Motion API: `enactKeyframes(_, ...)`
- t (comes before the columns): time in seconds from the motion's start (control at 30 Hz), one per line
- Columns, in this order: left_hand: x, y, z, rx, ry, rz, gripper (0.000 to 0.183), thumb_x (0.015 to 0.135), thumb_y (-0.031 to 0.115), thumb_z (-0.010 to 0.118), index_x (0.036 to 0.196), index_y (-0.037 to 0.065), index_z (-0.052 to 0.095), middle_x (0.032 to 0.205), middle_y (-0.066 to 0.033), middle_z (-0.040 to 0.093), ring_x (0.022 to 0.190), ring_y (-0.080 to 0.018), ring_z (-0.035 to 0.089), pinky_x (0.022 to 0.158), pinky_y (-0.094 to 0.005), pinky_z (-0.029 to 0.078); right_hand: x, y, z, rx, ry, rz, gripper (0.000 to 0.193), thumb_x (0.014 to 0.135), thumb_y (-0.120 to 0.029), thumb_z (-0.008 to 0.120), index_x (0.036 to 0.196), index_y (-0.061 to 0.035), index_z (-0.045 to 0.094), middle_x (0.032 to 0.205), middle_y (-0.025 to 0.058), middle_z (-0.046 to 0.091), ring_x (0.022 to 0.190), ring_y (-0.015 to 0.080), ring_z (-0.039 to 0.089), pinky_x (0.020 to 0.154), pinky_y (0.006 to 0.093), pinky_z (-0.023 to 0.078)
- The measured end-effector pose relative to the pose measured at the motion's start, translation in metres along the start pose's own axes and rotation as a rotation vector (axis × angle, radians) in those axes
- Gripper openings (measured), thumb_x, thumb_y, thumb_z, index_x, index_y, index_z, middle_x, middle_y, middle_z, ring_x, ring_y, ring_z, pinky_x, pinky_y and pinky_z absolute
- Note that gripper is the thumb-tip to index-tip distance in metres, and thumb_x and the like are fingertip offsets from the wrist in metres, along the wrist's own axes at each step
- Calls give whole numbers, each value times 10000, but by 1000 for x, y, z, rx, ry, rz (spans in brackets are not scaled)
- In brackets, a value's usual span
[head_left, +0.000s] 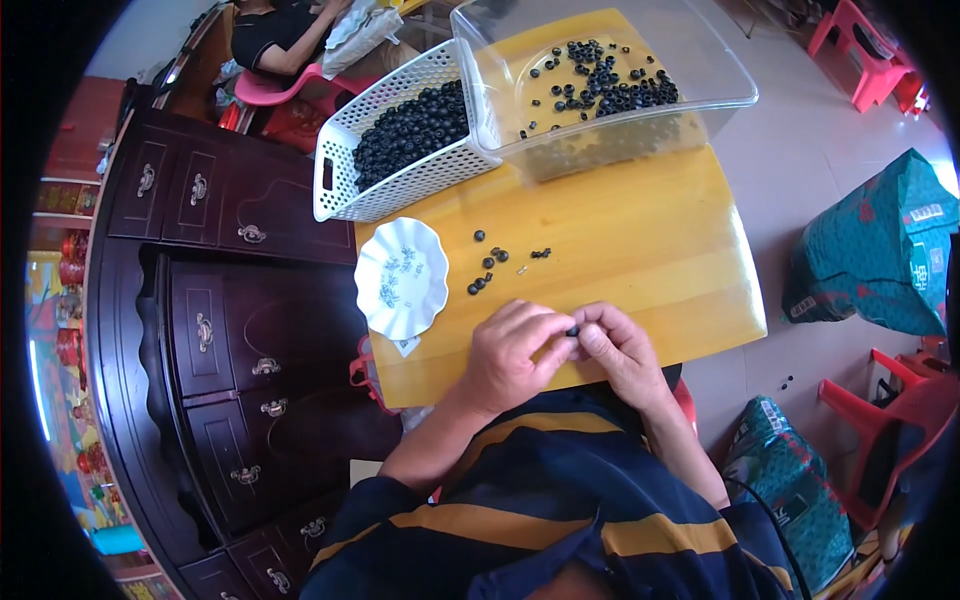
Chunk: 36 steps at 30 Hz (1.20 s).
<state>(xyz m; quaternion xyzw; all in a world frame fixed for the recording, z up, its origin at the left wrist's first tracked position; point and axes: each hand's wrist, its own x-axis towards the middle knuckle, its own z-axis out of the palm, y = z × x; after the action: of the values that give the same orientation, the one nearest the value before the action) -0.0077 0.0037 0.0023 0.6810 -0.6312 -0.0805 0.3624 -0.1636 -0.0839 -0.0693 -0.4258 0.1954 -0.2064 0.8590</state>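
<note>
My left hand and my right hand meet above the near edge of the yellow wooden table. Between their fingertips sits a small black round part, mostly covered by the fingers. Both hands are closed on it in a pinch. Farther in on the tabletop lie several loose black parts, some round and some smaller. A tiny pale piece lies beside them. Left of these stands a white scalloped dish with a blue-grey pattern.
At the table's far side are a white perforated basket full of black round parts and a clear plastic bin with scattered black parts. A dark wood cabinet flanks the left. Teal sacks and red stools stand right. Another person sits beyond.
</note>
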Motion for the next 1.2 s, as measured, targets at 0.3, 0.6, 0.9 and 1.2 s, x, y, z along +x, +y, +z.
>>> enactKeyframes(0.3,-8,-37,-1,-64,25,-170,240,810,-2,768,1045,6,722,889,-112,705,743,-236,695,668,-318,557,1,-1,0,189,8,-26,169,1015,-120,624,1151,-30,579,918,32,657,877,110,620,818,269,503)
enactKeyframes(0.6,8,-68,9,349,20,-180,196,817,77,753,1003,19,735,919,-136,709,788,-314,696,701,-383,556,2,-1,-6,177,80,-11,275,1004,-115,645,1257,-26,579,1047,67,706,944,131,655,876,281,526)
enactKeyframes(0.9,10,-66,11,366,-60,-160,67,824,58,736,860,58,680,784,-96,657,703,-283,678,621,-366,551,3,-4,-9,320,103,-32,243,1018,-125,626,1244,-46,586,1145,106,700,984,152,675,919,312,543)
enactKeyframes(1.2,3,-19,2,-345,35,-248,37,899,-34,643,930,-20,657,832,-41,706,694,-89,657,628,-224,525,2,1,-8,228,123,-147,259,990,-82,662,1238,-34,607,1118,76,684,956,122,654,903,278,533)
